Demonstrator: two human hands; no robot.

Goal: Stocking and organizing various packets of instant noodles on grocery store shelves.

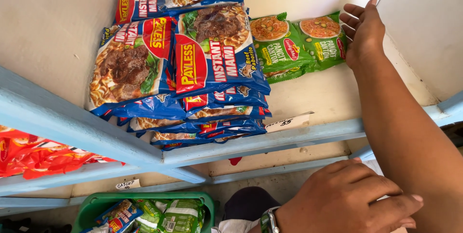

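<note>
Green noodle packets (298,45) already lie at the shelf's (328,95) back; the right hand (362,33), fingers loosely spread and empty, touches them, the left hand (345,199) rests flat below, while more packets wait in the green basket (144,199)

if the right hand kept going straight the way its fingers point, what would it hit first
Probably the green noodle packets. The right hand sits just beside them on the shelf, fingers aimed left at the nearest packet's edge. Whether they already touch is unclear.
</note>
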